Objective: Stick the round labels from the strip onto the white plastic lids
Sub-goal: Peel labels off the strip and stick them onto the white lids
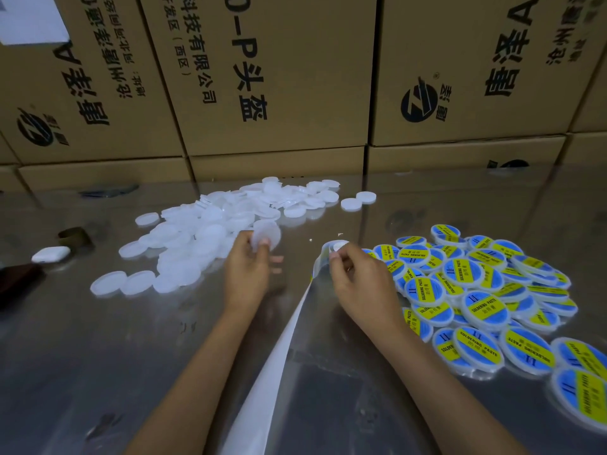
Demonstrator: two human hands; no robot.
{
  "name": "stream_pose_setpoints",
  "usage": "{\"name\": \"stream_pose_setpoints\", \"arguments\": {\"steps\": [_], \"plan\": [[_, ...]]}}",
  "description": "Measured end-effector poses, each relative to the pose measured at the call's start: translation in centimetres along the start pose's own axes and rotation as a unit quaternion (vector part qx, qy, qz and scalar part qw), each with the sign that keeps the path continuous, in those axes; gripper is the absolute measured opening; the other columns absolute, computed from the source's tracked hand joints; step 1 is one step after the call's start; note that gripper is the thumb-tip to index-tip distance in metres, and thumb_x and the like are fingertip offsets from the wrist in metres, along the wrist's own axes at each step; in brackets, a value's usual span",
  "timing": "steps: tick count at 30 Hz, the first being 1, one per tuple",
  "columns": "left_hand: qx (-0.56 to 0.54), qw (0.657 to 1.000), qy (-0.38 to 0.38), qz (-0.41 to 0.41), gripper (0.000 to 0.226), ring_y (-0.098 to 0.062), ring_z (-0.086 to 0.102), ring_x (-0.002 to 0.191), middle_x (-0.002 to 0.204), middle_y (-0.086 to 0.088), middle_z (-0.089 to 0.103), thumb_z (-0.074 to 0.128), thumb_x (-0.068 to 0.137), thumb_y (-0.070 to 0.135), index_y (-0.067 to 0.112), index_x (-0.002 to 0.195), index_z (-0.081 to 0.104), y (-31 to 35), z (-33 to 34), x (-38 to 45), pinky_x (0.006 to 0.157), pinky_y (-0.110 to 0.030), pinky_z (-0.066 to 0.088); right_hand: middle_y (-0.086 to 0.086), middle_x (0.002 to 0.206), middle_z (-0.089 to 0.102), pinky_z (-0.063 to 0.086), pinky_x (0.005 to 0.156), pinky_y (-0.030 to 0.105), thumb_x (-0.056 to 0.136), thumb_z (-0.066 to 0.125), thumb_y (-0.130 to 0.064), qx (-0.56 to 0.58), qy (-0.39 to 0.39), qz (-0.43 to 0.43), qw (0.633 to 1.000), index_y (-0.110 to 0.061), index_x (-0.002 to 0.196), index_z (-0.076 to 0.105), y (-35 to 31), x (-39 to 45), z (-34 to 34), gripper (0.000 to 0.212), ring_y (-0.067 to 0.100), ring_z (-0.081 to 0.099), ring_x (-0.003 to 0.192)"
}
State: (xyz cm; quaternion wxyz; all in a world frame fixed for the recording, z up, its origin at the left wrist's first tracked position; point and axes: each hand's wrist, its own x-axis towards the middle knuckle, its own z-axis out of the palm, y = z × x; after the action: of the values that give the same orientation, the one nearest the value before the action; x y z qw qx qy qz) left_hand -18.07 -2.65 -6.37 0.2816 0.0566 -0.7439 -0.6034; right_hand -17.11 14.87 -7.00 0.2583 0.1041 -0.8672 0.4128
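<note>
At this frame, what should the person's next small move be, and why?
Probably peel the next label free and bring it onto the lid. The left hand already holds a bare white lid tilted up off the table, and the right hand pinches the top of the label strip where it curls over. The labelled lids lie piled to the right, the bare pile to the left.

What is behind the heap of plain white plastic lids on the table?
Behind the heap of plain white round plastic lids stands a wall of stacked brown cardboard boxes with black print. Whatever is behind the boxes is hidden from view.
</note>
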Motion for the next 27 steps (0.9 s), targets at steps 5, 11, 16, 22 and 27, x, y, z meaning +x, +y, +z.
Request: {"name": "stream_pose_setpoints", "arguments": {"steps": [5, 11, 16, 22, 27], "plan": [[-0.186, 0.973, -0.058, -0.120, 0.008, -0.024, 0.076, 0.071, 0.104, -0.012, 0.067, 0.046, 0.105, 0.007, 0.004, 0.108, 0.053, 1.8, 2.5, -2.4, 0.058, -0.028, 0.061, -0.007, 0.070, 0.066, 0.050, 0.071, 0.035, 0.093, 0.056, -0.044, 0.035, -0.069, 0.079, 0.994, -0.017, 0.078, 0.059, 0.1, -0.4, 0.9, 0.031, 0.015, 0.063, 0.074], [-0.192, 0.962, -0.096, -0.167, 0.017, -0.029, 0.076, 0.076, 0.098, -0.010, 0.069, 0.048, 0.104, 0.009, 0.000, 0.116, 0.054, 1.7, 2.7, -3.5, 0.058, -0.031, 0.060, -0.014, 0.082, 0.067, 0.053, 0.082, 0.037, 0.085, 0.065, -0.044, 0.052, -0.115, 0.102, 0.987, -0.025, 0.094, 0.058, 0.7, -0.2, 1.2, 0.022, 0.012, 0.065, 0.088], [-0.165, 0.969, -0.091, -0.162, 0.014, -0.031, 0.075, 0.075, 0.093, -0.021, 0.073, 0.050, 0.103, 0.008, 0.001, 0.112, 0.057, 1.5, 2.7, -3.3, 0.058, -0.033, 0.061, -0.006, 0.098, 0.070, 0.052, 0.095, 0.040, 0.089, 0.064, -0.009, 0.133, -0.163, 0.131, 0.969, -0.024, 0.107, 0.061, 1.2, 0.2, 1.0, 0.024, 0.014, 0.066, 0.098], [-0.184, 0.975, -0.081, -0.096, 0.011, -0.024, 0.076, 0.088, 0.095, 0.000, 0.076, 0.054, 0.101, 0.009, 0.009, 0.105, 0.064, 1.2, 2.4, -2.9, 0.075, -0.028, 0.059, -0.010, 0.079, 0.073, 0.053, 0.076, 0.027, 0.083, 0.059, 0.008, 0.206, -0.159, 0.175, 0.950, -0.018, 0.093, 0.066, 1.0, 0.4, 0.4, 0.028, 0.019, 0.065, 0.079], [-0.182, 0.973, -0.116, -0.086, 0.010, -0.023, 0.076, 0.089, 0.103, -0.006, 0.074, 0.053, 0.103, 0.010, 0.009, 0.107, 0.062, 1.4, 2.6, -3.2, 0.072, -0.023, 0.059, 0.009, 0.088, 0.075, 0.055, 0.082, 0.042, 0.083, 0.061, 0.008, 0.213, -0.173, 0.177, 0.945, -0.007, 0.096, 0.062, 0.7, 0.4, 0.3, 0.020, 0.027, 0.065, 0.080]]}}
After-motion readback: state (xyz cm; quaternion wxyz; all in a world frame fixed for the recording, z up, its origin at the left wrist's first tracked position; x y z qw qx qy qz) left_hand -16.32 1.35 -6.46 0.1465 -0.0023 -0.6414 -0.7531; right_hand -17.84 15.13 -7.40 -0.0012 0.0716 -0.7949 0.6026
